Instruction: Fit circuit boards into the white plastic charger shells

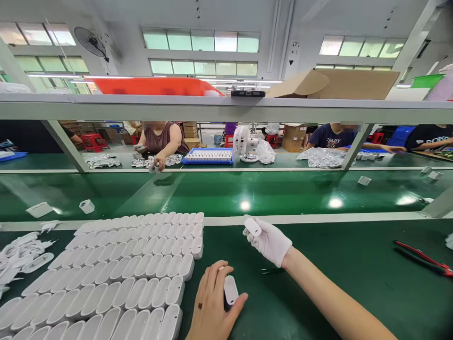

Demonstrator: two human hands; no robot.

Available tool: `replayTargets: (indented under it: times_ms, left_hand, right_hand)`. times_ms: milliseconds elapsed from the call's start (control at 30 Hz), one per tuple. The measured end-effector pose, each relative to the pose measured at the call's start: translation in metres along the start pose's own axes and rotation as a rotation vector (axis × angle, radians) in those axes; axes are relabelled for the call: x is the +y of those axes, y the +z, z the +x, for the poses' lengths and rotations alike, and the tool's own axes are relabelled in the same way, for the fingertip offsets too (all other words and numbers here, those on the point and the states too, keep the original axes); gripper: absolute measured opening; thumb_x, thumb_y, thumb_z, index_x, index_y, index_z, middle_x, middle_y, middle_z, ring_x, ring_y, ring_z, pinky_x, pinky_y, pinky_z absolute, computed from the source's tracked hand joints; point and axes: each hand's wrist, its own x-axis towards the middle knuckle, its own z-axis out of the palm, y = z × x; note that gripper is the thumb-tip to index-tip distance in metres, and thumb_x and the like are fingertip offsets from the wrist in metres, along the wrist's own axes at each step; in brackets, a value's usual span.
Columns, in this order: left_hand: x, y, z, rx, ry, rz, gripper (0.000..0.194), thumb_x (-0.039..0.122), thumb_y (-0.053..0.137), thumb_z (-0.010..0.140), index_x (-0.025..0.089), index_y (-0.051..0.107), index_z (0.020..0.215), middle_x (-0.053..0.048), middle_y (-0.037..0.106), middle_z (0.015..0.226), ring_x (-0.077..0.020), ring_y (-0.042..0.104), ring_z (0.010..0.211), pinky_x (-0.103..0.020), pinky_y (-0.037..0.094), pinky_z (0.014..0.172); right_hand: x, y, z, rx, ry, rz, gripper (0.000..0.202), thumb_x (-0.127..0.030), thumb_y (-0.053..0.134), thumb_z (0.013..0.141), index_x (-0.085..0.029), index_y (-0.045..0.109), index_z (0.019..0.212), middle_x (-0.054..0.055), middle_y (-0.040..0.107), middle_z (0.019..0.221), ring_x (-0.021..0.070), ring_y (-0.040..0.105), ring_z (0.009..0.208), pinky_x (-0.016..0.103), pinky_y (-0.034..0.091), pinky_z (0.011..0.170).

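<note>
Head view: the gloved right hand (269, 241) pinches one white case (253, 226) in its fingertips, while the bare left hand (215, 302), nearer the camera, curls thumb and fingers around a second case (231, 290). Left of both hands lie six visible rows of shells (145, 295), and one pair of pliers (423, 258) lies far right. Beyond, two loose pieces sit on the belt's (212, 193) left and three on its right; lettering on two co-workers' dark shirts (332, 137) is too small to read surely.
</note>
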Motion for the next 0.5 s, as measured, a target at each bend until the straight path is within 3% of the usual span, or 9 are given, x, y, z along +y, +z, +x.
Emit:
replayTargets:
  times_ms: [133,233,367,500]
  left_hand:
    - [0.004,-0.009,0.001,0.078,-0.025,-0.089,0.027,0.031,0.050,0.087,0.022,0.056,0.112,-0.012,0.055,0.121,-0.0299,0.053,0.112,-0.047,0.046,0.090]
    - [0.007,-0.014,0.002,0.098,-0.110,-0.304,0.030,0.033,0.049,0.088,0.022,0.057,0.114,-0.012,0.054,0.122,-0.0280,0.054,0.108,-0.042,0.047,0.089]
    - [0.009,-0.019,0.007,0.029,-0.303,-0.808,0.050,0.044,0.055,0.085,0.018,0.050,0.128,-0.012,0.062,0.110,-0.0231,0.061,0.092,-0.033,0.052,0.080]
    - [0.011,-0.021,0.017,0.008,-0.548,-1.095,0.053,0.041,0.073,0.071,0.014,0.062,0.114,-0.012,0.067,0.110,-0.0252,0.061,0.102,-0.033,0.049,0.091]
  right_hand:
    - [0.009,0.016,-0.014,-0.016,0.061,0.025,0.020,-0.031,0.058,0.089,-0.013,0.059,0.098,0.007,0.062,0.079,0.0108,0.058,0.062,0.018,0.047,0.052]
    - [0.015,0.030,-0.020,-0.010,0.077,0.007,0.020,-0.029,0.063,0.084,-0.014,0.062,0.098,0.005,0.062,0.081,0.0116,0.059,0.068,0.019,0.047,0.054]
    - [0.030,0.044,-0.029,-0.065,0.171,-0.189,0.030,-0.035,0.070,0.077,-0.010,0.066,0.095,0.007,0.063,0.080,0.0140,0.059,0.068,0.023,0.046,0.056]
    - [0.045,0.049,-0.036,-0.030,0.159,-0.412,0.034,-0.042,0.071,0.074,-0.010,0.068,0.083,0.005,0.061,0.068,0.0150,0.058,0.059,0.026,0.044,0.055]
